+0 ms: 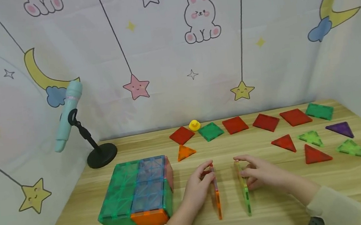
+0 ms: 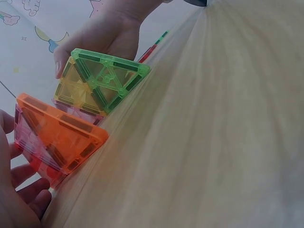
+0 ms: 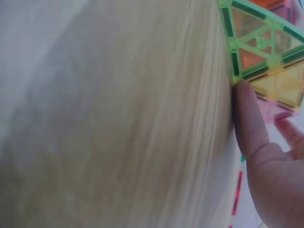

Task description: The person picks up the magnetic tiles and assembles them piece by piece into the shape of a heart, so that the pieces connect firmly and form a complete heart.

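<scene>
One orange-and-pink panel (image 2: 58,137) stands upright on the tabletop (image 1: 276,208), pinched by the left hand (image 1: 197,184); apart from it, at three o'clock, the right hand (image 1: 262,173) pinches an upright green-and-yellow panel (image 2: 95,84). From the left hand, a block of green and blue tiles (image 1: 134,190) sits at nine o'clock and a yellow duck (image 1: 194,125) at twelve.

Teal microphone (image 1: 65,121) on black stand (image 1: 102,156), small yellow duck (image 1: 194,125), cartoon-printed backdrop (image 1: 167,51)

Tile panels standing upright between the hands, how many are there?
2: the orange-ended panel at the left hand, the green-ended panel at the right hand.
</scene>
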The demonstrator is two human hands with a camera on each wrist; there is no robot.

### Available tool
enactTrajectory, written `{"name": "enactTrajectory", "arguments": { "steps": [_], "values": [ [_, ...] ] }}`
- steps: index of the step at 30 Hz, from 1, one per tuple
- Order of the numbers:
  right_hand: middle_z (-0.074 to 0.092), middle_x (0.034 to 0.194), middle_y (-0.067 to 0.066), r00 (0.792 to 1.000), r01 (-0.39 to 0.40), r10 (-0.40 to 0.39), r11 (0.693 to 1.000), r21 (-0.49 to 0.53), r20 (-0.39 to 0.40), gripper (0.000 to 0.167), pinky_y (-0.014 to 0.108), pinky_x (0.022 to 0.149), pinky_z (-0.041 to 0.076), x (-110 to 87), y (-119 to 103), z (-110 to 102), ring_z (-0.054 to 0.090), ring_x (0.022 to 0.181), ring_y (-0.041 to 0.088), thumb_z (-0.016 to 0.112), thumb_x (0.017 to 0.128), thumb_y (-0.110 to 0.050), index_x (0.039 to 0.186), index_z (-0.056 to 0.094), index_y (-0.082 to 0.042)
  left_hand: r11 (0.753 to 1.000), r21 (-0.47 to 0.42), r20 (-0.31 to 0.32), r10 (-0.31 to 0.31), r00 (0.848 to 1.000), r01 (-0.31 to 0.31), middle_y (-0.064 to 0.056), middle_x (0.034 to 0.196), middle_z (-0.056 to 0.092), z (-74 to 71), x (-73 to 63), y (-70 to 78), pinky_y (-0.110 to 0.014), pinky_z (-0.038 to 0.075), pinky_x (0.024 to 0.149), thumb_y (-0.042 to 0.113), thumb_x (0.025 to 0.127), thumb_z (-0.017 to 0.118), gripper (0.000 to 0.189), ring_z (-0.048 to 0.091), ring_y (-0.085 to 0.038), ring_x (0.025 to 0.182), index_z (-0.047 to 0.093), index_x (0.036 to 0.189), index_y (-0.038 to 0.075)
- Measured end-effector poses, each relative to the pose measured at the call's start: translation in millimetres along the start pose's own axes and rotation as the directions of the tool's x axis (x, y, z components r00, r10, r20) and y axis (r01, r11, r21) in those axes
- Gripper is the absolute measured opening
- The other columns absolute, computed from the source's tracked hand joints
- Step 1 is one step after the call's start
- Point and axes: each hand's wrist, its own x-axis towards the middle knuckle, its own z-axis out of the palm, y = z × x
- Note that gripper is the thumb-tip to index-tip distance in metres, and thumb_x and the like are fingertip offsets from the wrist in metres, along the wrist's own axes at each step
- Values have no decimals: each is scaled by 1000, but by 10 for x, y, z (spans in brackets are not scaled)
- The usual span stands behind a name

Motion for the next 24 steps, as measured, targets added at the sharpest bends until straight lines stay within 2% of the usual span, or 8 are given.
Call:
{"name": "enactTrajectory", "arguments": {
  "steps": [11,20,24],
  "values": [
    [47,119,22,999,-39,40,999,-18,33,67,41,74,53,8,-27,-46,61,84,26,55,95,-30,148,21,-7,1000,10,3,28,1000,-28,-6,128,55,3,-4,-1,-40,42,91,20,93,56,40,54,-22,109,54,132,12],
    [45,122,23,998,-47,47,999,11,42,69,42,76,53,5,-34,-58,63,86,29,54,95,-33,149,20,-8,1000,0,0,8,1000,-8,-3,129,55,-7,-7,19,-42,40,93,23,94,55,40,53,-20,110,54,133,15],
    [44,120,26,999,-35,35,998,45,7,67,43,75,53,22,-32,-131,63,82,30,50,97,-33,149,17,-7,1000,-7,0,10,1000,-10,-4,129,54,-2,-6,8,-40,41,91,21,94,55,40,53,-21,109,54,133,14]
  ]
}}
